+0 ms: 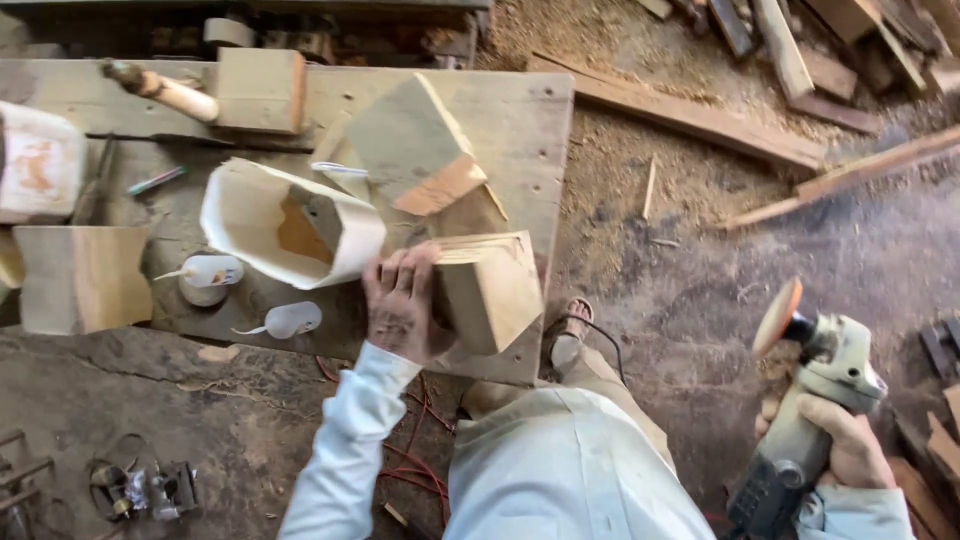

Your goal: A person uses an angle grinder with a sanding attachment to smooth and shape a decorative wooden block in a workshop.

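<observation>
Left hand [400, 305] laid flat on the side of a wood block [487, 288] at the near edge of the table [530, 110], fingers spread against it, not wrapped round; grip apart, pressing rather than clasping. Right hand [848, 440] closed round the body of an angle grinder [812, 400], held out to the side over the floor, well apart from the table, sanding disc [778, 316] tilted up and clear of everything. Block judged solid, stiff and fairly heavy, sawn faces rough enough not to slip; best taken across two opposite flat faces, away from the sharp corners. Block leaning against a taller wedge-shaped piece [418, 145] behind it; contact probable, exact seat on the table not discernible. Grinder judged heavy at the head, hard casing, to be held by the body only, away from the disc. Hollowed pale shell [290, 222] just beside the left hand, looks thin-walled and likelier to crack if squeezed. Two small white bottles [290, 320] near it on the table. Underside of block hidden. Left thumb hidden behind the block edge. Whether the disc is turning: cannot tell. Grinder cable cut off at the frame bottom; a cord [600, 340] near a sandalled foot [570, 335], link to the grinder not traceable. Scrap boards [690, 115] and sawdust on the floor beyond.
</observation>
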